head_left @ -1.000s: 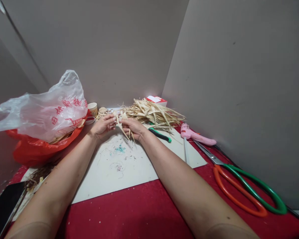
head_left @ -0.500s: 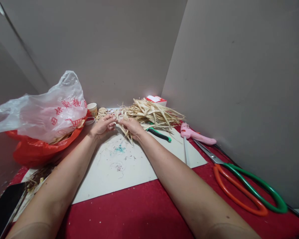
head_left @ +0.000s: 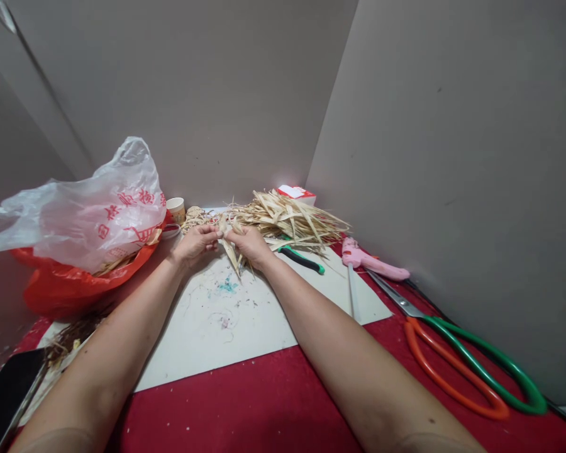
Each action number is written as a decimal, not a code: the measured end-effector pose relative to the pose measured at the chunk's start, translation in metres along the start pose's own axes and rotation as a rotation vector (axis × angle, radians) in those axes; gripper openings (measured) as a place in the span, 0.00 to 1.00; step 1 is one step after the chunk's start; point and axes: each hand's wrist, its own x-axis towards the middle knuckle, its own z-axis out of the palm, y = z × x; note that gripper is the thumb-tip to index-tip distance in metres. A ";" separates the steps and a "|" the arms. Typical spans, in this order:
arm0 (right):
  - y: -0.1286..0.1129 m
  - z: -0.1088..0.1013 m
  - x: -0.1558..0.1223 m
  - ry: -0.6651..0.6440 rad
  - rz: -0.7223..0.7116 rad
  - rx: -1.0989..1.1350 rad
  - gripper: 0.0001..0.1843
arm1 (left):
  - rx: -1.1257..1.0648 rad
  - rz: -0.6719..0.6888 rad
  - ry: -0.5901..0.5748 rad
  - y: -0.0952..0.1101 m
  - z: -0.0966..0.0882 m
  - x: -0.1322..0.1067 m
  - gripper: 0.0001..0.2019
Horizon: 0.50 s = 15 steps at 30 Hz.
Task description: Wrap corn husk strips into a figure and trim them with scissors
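Observation:
My left hand (head_left: pixel 195 243) and my right hand (head_left: pixel 249 242) meet over the far part of a white board (head_left: pixel 245 321). Between them they pinch a small bundle of pale dry straw strips (head_left: pixel 229 246), whose loose ends hang down toward the board. Both hands have their fingers closed on the strips. Just behind the hands lies a large heap of the same dry straw (head_left: pixel 290 217).
A clear plastic bag with red print (head_left: pixel 92 207) sits on a red bag (head_left: pixel 66 283) at left. A paper cup (head_left: pixel 175 207) and a red-white box (head_left: pixel 296 192) stand at the back. Right of the board lie green-handled pliers (head_left: pixel 304 258), a pink glue gun (head_left: pixel 370 261) and large orange-green scissors (head_left: pixel 457 358). A dark phone (head_left: pixel 4 396) lies at bottom left.
The hands have drawn a little closer together and shifted the straw bundle slightly; its hanging ends now point more straight down. Everything else stays put.

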 end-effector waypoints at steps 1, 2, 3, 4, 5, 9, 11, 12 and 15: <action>0.001 0.000 0.001 0.001 -0.009 -0.025 0.14 | 0.005 -0.003 -0.005 -0.001 0.000 0.000 0.14; 0.001 0.000 0.001 0.002 -0.018 -0.051 0.14 | 0.012 -0.002 -0.008 -0.001 -0.001 0.001 0.14; 0.002 0.001 0.001 0.007 -0.028 -0.082 0.15 | 0.023 0.005 -0.011 -0.002 -0.002 0.002 0.14; 0.002 0.001 0.002 0.016 -0.040 -0.118 0.15 | 0.038 0.016 -0.012 -0.003 -0.002 0.002 0.14; 0.002 0.001 0.002 0.025 -0.055 -0.158 0.15 | 0.059 0.026 -0.012 -0.004 -0.003 0.003 0.14; 0.006 0.001 0.003 0.038 -0.145 -0.338 0.14 | 0.163 0.062 -0.007 -0.008 -0.004 0.005 0.13; 0.009 0.001 0.004 0.039 -0.182 -0.432 0.13 | 0.172 0.067 -0.025 -0.009 -0.005 0.005 0.13; 0.010 0.001 0.005 0.050 -0.199 -0.477 0.12 | 0.160 0.064 -0.039 -0.009 -0.005 0.004 0.13; 0.011 0.002 0.006 0.119 -0.238 -0.564 0.09 | 0.098 0.021 -0.091 -0.006 -0.005 0.003 0.13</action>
